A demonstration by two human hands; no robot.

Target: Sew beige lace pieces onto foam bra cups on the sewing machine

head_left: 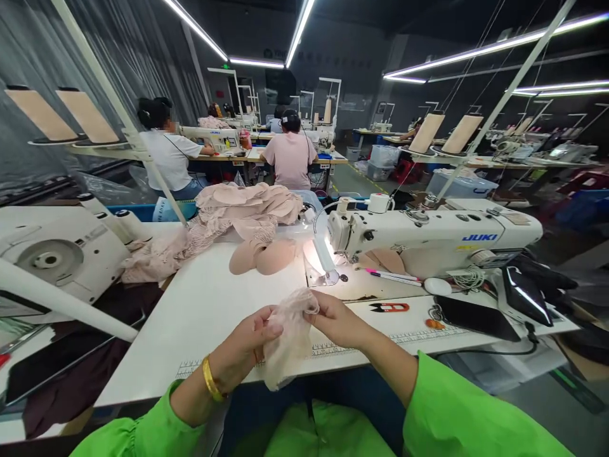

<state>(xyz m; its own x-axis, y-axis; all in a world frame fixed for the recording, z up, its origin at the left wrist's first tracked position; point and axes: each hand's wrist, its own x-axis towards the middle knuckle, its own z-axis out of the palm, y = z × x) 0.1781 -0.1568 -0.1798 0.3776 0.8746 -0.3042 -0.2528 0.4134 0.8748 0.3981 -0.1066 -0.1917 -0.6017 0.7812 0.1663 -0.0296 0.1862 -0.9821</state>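
Note:
A thin, pale pink lace fabric [289,339] hangs between my two hands over the front edge of the white sewing table [209,304]. My left hand [247,343], with a gold bracelet at the wrist, pinches its left side between thumb and fingers. On the upper right corner of the cloth, my right hand [335,317] is closed. Beyond them lie beige molded cups [276,257] beside the lit needle area of a white sewing machine [428,231]. A large pile of beige cups and lace [247,206] sits at the back left of the table.
Red-handled snips [390,307], pens [392,277], a black phone [476,317] and a small orange item [434,324] lie on the right. Another machine [57,254] stands at the left. Thread cones [85,114] rise on stands. Two people sit at machines ahead.

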